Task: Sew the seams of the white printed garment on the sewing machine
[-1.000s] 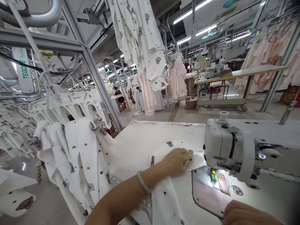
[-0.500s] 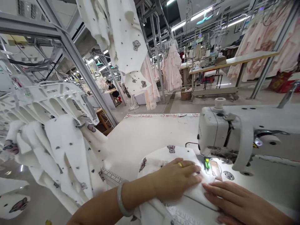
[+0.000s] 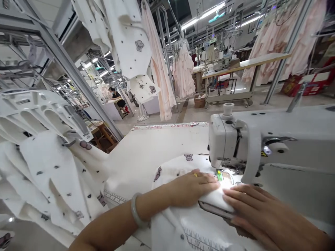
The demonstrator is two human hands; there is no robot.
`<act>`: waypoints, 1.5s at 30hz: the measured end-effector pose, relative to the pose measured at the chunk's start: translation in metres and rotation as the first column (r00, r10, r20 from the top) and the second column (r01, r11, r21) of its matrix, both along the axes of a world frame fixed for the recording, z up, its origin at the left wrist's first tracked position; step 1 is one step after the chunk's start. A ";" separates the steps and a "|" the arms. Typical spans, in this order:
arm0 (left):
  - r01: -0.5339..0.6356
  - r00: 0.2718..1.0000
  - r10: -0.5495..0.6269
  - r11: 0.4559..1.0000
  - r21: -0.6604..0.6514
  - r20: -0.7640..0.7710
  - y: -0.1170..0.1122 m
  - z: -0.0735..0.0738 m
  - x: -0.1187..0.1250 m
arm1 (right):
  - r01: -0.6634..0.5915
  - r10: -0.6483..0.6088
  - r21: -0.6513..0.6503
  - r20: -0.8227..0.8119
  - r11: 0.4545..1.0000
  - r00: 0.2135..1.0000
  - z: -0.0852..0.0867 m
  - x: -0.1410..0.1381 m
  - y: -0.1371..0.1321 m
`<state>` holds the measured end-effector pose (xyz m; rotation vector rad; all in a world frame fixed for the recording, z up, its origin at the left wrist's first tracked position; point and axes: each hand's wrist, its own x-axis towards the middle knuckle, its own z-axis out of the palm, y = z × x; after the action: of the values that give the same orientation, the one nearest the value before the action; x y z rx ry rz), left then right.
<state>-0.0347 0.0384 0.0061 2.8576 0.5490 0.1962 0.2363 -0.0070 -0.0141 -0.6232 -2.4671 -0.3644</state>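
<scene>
White fabric (image 3: 170, 174) with printed purple-grey animals lies on the sewing table, its edge by the needle of a white sewing machine (image 3: 222, 139). My left hand (image 3: 193, 188), with a yellow ring and a pale bangle at the wrist, lies palm down on the cloth just left of the machine's lit foot. Its fingers are stretched out and touch the fabric. My right hand (image 3: 259, 205) rests flat on the near right part of the cloth, fingers extended, by a dark-edged strip (image 3: 216, 209). A green part (image 3: 219, 175) shows beside the machine's foot.
Printed white garment pieces (image 3: 60, 167) hang from white hangers (image 3: 52, 101) on the left. More printed cloth (image 3: 133, 45) hangs above the table's far edge. A ruler scale (image 3: 199, 240) marks the table's near edge. Pink garments (image 3: 184, 73) and a seated person (image 3: 119, 99) are farther back.
The view has shifted, so the machine sits farther left in it. My right hand has spread flatter over the cloth, and the dark-edged strip shows more. My left hand stays on the fabric.
</scene>
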 end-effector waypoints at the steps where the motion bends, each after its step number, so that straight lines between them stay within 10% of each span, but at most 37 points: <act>1: 0.007 1.000 -0.007 1.000 0.001 0.005 0.003 0.000 0.001 | 0.000 0.000 -0.002 -0.004 1.000 1.000 0.003 -0.001 0.001; 23: -0.036 0.999 0.036 0.998 0.056 -0.004 0.009 0.000 0.002 | 0.051 -0.044 -0.148 0.051 0.988 0.998 -0.004 0.011 0.003; 29: 0.175 0.984 -0.177 0.960 0.217 -0.010 0.009 -0.003 -0.002 | 0.025 -0.018 -0.138 0.050 0.990 0.999 0.014 0.007 -0.001; 45: 0.144 0.980 -0.151 0.988 0.061 0.131 0.033 -0.002 0.004 | 0.033 -0.040 -0.248 -0.025 0.968 0.999 0.007 0.011 0.005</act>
<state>-0.0312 0.0710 0.0044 2.8916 0.3078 0.3804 0.2476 -0.0022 -0.0073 -0.7713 -2.4954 -0.0588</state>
